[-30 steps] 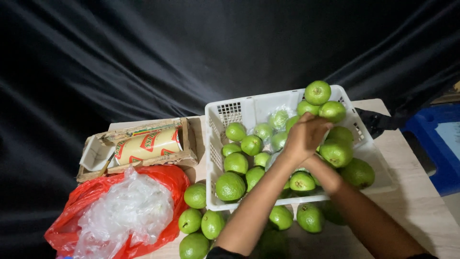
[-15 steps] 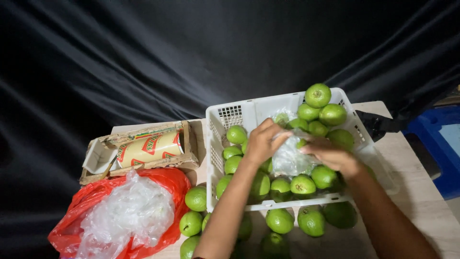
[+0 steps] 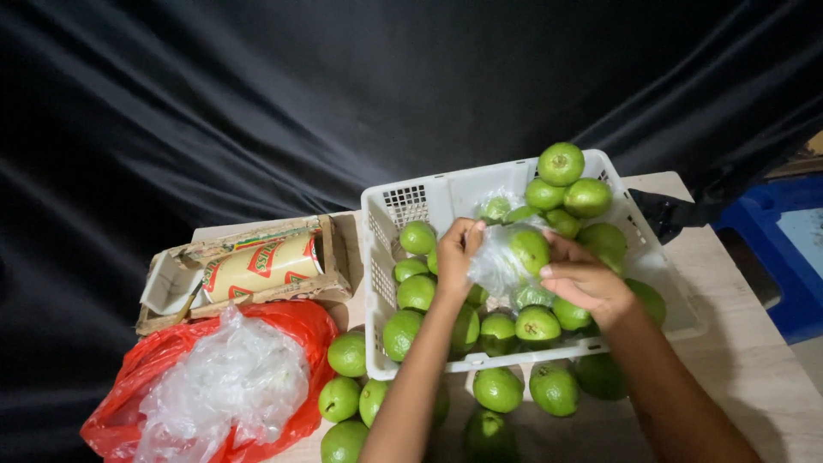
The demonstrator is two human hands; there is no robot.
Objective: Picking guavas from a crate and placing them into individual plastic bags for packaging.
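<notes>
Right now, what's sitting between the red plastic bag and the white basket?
In the head view, loose green fruits lie on the table between the red bag and the white basket, touching the basket's left wall.

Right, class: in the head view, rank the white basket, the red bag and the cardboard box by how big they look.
1. White basket
2. Red bag, a close second; it sits nearer the camera, so that is unsure.
3. Cardboard box
</notes>
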